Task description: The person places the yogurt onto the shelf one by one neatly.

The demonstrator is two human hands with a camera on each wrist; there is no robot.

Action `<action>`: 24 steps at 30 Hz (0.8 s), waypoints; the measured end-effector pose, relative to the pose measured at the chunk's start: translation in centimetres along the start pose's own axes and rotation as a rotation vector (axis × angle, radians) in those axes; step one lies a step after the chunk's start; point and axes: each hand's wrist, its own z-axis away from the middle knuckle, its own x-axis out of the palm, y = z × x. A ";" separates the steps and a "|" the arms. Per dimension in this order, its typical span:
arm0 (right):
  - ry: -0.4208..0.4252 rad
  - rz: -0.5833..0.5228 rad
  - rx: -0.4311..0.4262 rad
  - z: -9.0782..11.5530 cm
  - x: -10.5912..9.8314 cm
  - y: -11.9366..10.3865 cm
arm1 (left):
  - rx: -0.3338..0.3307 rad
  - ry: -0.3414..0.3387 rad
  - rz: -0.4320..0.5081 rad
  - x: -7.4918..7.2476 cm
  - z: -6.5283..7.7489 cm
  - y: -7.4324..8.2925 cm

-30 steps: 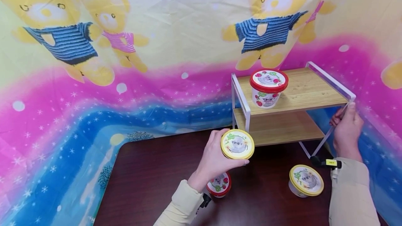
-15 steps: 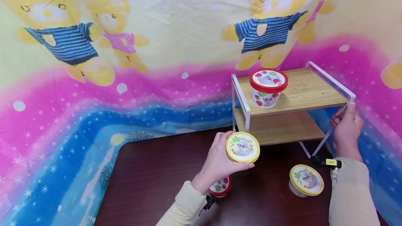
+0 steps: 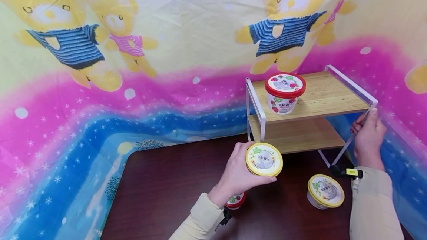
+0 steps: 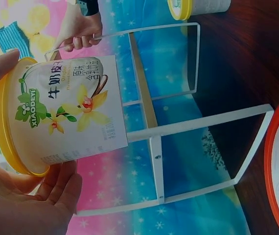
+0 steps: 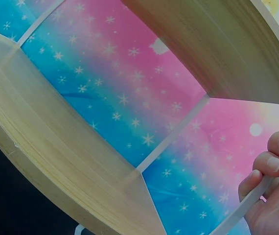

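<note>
The left hand (image 3: pixel 237 171) grips a yellow-lidded tub (image 3: pixel 264 159); the right hand (image 3: pixel 370 134) grips the shelf (image 3: pixel 327 93). A hard tug there could topple the red-lidded tub (image 3: pixel 284 95) on top.

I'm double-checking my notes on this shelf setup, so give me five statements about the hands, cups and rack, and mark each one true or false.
1. The left hand holds a yellow-lidded cup. True.
2. The right hand lies flat on the upper shelf. False: its fingers are curled around the rack's white frame.
3. A red-lidded cup stands upright on the upper shelf. True.
4. The other yellow-lidded cup is on the lower shelf. False: it is on the dark table.
5. In the head view, the left arm partly hides another red-lidded cup. True.
</note>
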 end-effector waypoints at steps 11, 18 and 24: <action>-0.002 0.014 -0.013 0.2 -0.1 0.0 | 0.032 -0.023 0.000 1.3 -0.1 0.7; -0.004 0.024 -0.021 0.3 -0.1 0.0 | 0.032 -0.034 -0.003 1.7 -0.1 1.2; -0.004 0.020 -0.016 0.1 0.0 0.0 | 0.033 -0.051 0.002 2.0 -0.3 1.6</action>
